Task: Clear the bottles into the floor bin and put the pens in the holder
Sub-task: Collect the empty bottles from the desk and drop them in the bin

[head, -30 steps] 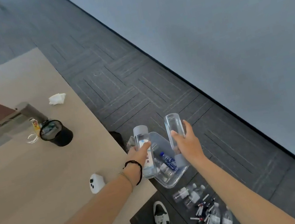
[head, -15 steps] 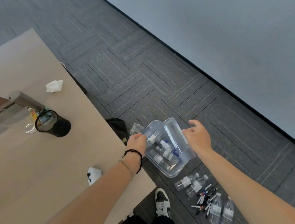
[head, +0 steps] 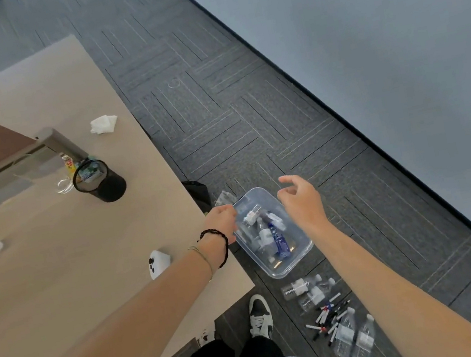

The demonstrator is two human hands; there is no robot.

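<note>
Both bottles dropped since earlier, now in clear plastic floor bin [head: 300, 256] | left hand [head: 222, 220] empty (fingers curled, hidden) | right hand [head: 303, 202] spread, empty | loose pens [head: 328, 317], bottles [head: 306, 290] near bin | black mesh holder [head: 99, 180] on desk, far left

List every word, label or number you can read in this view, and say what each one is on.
None can be read.
Bottles in the clear bin: white and blue labels, print too blurred.
Bottles on the floor: white labels with dark print, too small to read.
Yellow packet behind the mesh pen holder: coloured print, illegible.
Pens on the floor: no legible marking.
</note>
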